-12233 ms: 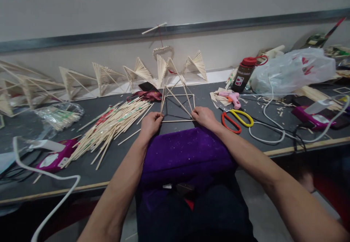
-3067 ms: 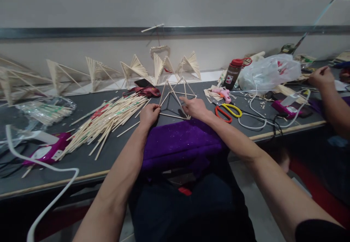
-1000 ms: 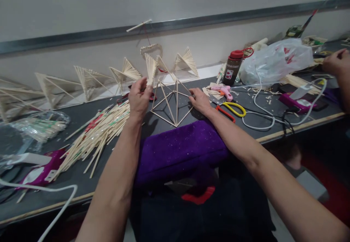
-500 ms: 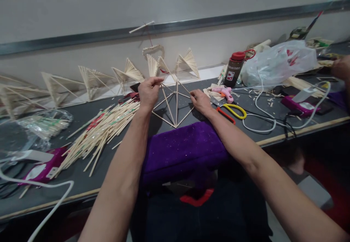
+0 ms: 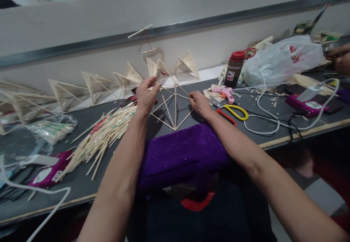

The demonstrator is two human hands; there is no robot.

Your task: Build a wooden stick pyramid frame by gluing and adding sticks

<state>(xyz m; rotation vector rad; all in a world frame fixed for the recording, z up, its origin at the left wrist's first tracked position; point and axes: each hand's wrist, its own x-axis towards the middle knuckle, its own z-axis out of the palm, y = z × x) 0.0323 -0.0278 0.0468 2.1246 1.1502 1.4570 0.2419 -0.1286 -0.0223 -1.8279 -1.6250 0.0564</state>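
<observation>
A pyramid-like frame of thin wooden sticks [image 5: 175, 105] stands on the dark table in front of me, with its nearest corner by a purple cloth-covered pad [image 5: 186, 145]. My left hand [image 5: 146, 95] is raised at the frame's left side. Its fingers are bent, and a gap shows between thumb and forefinger. At the right corner, my right hand [image 5: 201, 103] pinches the frame between thumb and fingers. A heap of loose sticks [image 5: 101, 139] lies beside my left forearm. Yellow-and-red-handled scissors [image 5: 236, 112] and a pink glue gun [image 5: 225, 93] lie right of my right hand.
Fan-shaped stick pieces [image 5: 128, 75] line the wall. A dark bottle with a red lid [image 5: 234, 68] stands by a white plastic bag [image 5: 284, 61]. Purple power strips [image 5: 306, 105] with white cables lie at both sides. Another person's hand [image 5: 341, 59] is at the far right.
My left thumb and forefinger have parted from a pinch, and that hand has shifted slightly left. My right hand keeps its hold on the frame. The view has turned a little.
</observation>
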